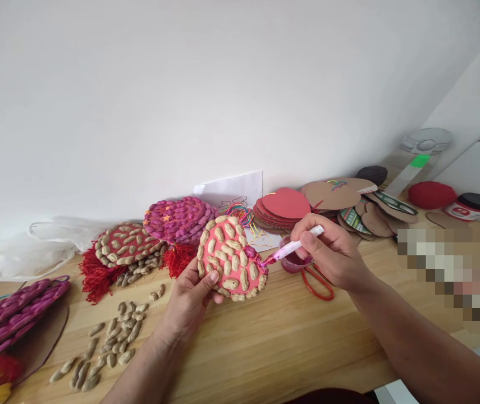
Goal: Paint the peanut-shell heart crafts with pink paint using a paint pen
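My left hand (197, 286) grips the lower left edge of a red heart-shaped board (224, 241) covered with glued peanuts, thumb on its front. Between the fingers of my right hand (328, 252) is a white-handled paintbrush (292, 248). Its purple-wet bristles touch the peanuts on the board's right rim. A few peanuts there are purple; the others keep their natural tan. Behind my right hand stands a small clear cup (289, 264) with purple paint, partly hidden by the brush and fingers.
Loose peanuts (117, 334) lie on the wooden table at left. Behind are a purple peanut board (181, 219) with red tassel, an unpainted one (128, 245), a plastic bag (21, 249), stacked red boards (286, 203), cardboard pieces (332, 194), red-handled scissors (319, 282) and a black-lidded jar (471, 206).
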A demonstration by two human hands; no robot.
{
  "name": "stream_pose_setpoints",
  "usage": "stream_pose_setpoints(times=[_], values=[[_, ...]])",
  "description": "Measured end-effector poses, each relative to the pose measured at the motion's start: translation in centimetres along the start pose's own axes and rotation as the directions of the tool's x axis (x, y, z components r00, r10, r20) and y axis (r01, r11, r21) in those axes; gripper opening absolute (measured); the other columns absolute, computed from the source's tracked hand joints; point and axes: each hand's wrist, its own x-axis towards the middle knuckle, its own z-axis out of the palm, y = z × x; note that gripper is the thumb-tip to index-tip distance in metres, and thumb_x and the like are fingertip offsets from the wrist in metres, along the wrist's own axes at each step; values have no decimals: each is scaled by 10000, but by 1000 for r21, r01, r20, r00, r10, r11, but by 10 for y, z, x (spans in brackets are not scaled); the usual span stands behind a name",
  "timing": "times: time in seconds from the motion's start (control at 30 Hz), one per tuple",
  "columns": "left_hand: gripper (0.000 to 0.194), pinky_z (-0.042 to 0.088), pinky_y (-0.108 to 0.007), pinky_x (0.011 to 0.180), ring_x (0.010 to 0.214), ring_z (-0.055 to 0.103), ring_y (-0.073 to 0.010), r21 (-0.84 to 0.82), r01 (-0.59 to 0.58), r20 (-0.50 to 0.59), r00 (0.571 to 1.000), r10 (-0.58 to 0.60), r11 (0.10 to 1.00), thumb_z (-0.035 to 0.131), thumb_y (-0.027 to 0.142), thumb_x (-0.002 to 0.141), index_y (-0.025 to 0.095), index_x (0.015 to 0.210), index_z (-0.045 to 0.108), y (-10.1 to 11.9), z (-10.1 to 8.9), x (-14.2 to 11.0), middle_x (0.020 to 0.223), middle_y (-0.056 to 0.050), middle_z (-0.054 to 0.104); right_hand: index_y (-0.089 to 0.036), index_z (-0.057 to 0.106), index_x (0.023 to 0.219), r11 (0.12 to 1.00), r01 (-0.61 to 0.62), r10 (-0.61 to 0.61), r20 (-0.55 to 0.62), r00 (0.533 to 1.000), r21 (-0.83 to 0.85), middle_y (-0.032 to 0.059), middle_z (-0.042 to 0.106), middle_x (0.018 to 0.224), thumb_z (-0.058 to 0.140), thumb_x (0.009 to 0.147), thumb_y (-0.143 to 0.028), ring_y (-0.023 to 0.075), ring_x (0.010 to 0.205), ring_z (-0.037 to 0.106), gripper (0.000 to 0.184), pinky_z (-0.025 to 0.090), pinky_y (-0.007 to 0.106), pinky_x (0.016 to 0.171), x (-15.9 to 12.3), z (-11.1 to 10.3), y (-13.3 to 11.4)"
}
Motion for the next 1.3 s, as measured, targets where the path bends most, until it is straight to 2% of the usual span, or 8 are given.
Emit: stream_pose_setpoints(times=[0.2, 0.3, 0.53, 0.7, 0.87, 1.03, 1.2, 1.3], values=[[460, 531, -168, 450, 566, 617, -91, -48, 45, 0, 999, -45, 998, 924, 308, 702, 162, 1060, 674, 1, 0, -1, 817, -20, 706, -219, 615, 908, 998, 14, -10, -61, 998, 55, -26, 494, 652, 615, 982, -449, 119, 584, 391, 241, 295, 261, 524, 1, 0, 0], [484, 528, -169, 441, 571, 627, -100, -61, 51, -6, 999, -52, 997, 937, 300, 678, 163, 1062, 676, 2, 1, -1, 819, -21, 705, -221, 609, 890, 997, 14, -12, -25, 1000, 73, -20, 504, 660, 620, 976, -462, 123, 587, 397, 256, 304, 265, 527, 1, 0, 0], [508, 514, -150, 426, 542, 605, -87, -88, 66, -2, 998, -66, 994, 944, 278, 659, 166, 1086, 691, 4, 4, -1, 784, -6, 686, -212, 607, 921, 998, 39, -36, -56, 998, 45, -21, 489, 662, 585, 1005, -410, 123, 594, 395, 215, 296, 278, 531, 1, -1, 1], [476, 493, -132, 417, 526, 579, -71, -106, 78, 13, 997, -77, 991, 936, 270, 671, 172, 1072, 698, 2, 3, -1, 785, -8, 685, -211, 600, 896, 997, 42, -43, 21, 999, 57, -8, 503, 677, 584, 999, -425, 132, 606, 418, 238, 317, 280, 523, 1, 0, -2], [464, 502, -134, 418, 529, 593, -73, -117, 83, 17, 997, -81, 990, 939, 267, 670, 167, 1057, 702, 0, 1, -1, 805, -16, 701, -217, 623, 928, 998, 66, -66, -67, 996, -2, -12, 510, 682, 589, 1005, -396, 124, 608, 419, 198, 326, 278, 543, 0, -1, -3], [468, 487, -128, 415, 508, 573, -64, -109, 85, 7, 996, -85, 990, 943, 275, 664, 166, 1052, 703, 1, 2, 0, 769, -5, 684, -214, 611, 871, 998, 68, -68, 1, 998, 18, -4, 510, 669, 601, 989, -428, 134, 603, 436, 244, 355, 277, 524, -1, 1, -6], [473, 484, -128, 414, 522, 582, -69, -101, 92, 5, 996, -92, 991, 945, 279, 657, 173, 1047, 700, 1, 3, 0, 791, -11, 692, -223, 642, 914, 995, 76, -80, -69, 994, -65, 0, 537, 686, 617, 980, -441, 128, 592, 447, 230, 353, 269, 521, -1, 1, -7], [468, 486, -127, 417, 524, 583, -67, -102, 92, 4, 996, -92, 990, 944, 279, 659, 176, 1046, 701, 1, 3, -1, 807, -17, 702, -220, 625, 879, 996, 81, -83, -46, 996, -26, 6, 530, 681, 616, 977, -449, 139, 598, 456, 249, 364, 277, 517, -1, 1, -7]])
